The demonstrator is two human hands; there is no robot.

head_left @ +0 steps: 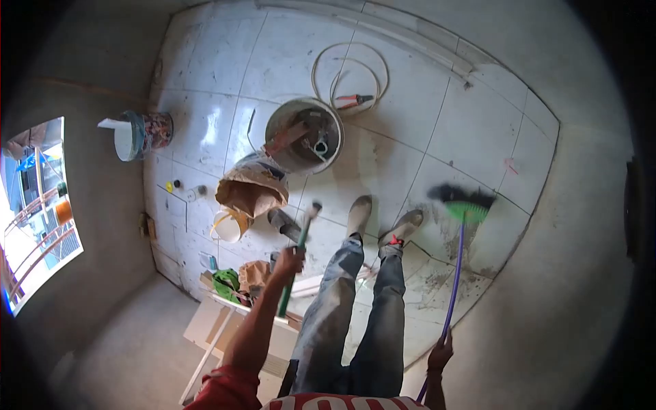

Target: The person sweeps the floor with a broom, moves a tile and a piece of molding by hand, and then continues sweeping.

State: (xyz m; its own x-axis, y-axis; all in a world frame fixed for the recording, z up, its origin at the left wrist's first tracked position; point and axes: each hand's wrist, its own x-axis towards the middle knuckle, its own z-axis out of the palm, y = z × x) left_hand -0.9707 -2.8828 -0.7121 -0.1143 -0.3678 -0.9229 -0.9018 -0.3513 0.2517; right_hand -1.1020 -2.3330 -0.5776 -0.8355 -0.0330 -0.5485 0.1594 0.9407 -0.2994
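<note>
My left hand (290,263) is closed around the green handle of a hammer (298,249), held upright with its head near the top, left of my legs. On the right, my right hand (441,352) grips the purple stick of a broom (457,280). The broom's green head (467,210) with dark bristles rests on the tiled floor, beyond my right shoe (410,224). Grey dirt and dust (456,244) lie on the tiles near the bristles, which look slightly blurred.
A large bucket (339,140) with tools inside stands ahead, beside an open paper sack (253,196) and a small tub (229,227). A coiled hose (387,75) lies behind. Another bucket (158,130) is near the left wall; cardboard (205,321) lies lower left.
</note>
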